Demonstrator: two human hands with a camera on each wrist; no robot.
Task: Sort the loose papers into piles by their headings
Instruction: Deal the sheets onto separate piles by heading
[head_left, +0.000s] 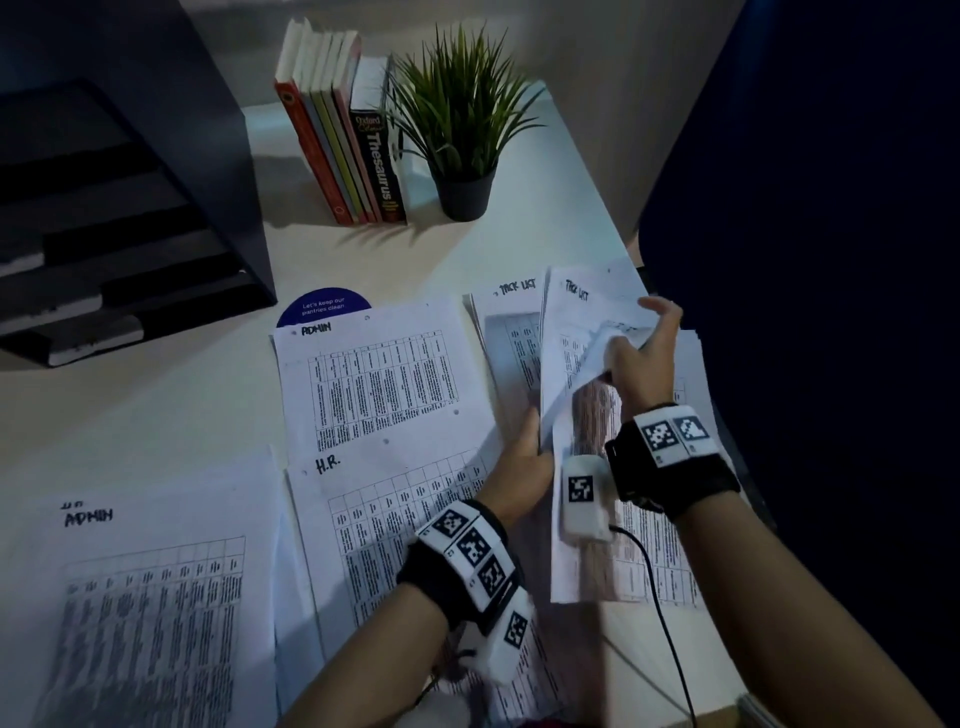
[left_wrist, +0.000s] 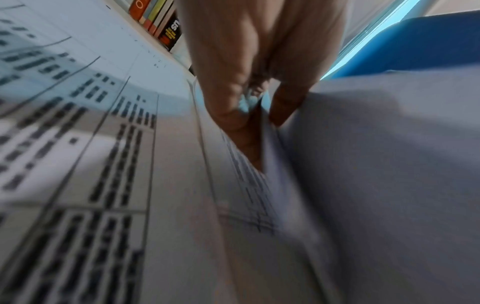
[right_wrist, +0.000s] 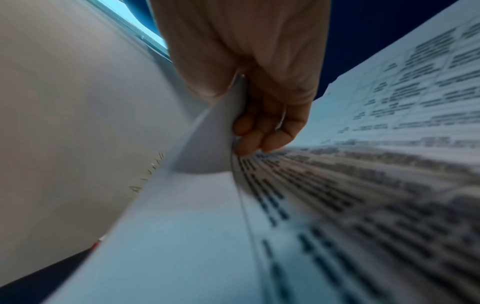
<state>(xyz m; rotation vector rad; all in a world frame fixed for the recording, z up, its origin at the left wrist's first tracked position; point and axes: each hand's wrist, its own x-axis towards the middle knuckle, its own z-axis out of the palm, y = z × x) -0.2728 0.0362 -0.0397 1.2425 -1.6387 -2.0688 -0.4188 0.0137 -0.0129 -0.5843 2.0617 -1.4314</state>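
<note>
Behind sorted papers (head_left: 374, 379) stand books (head_left: 337, 135), plant (head_left: 462, 114).

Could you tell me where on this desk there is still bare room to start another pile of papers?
Bare desk lies between the black paper tray, the far ADMIN sheet and the near ADMIN sheet. A smaller patch sits before the books and plant. The right side is crowded: H.R. sheet, TASK LIST sheets and both hands.
</note>
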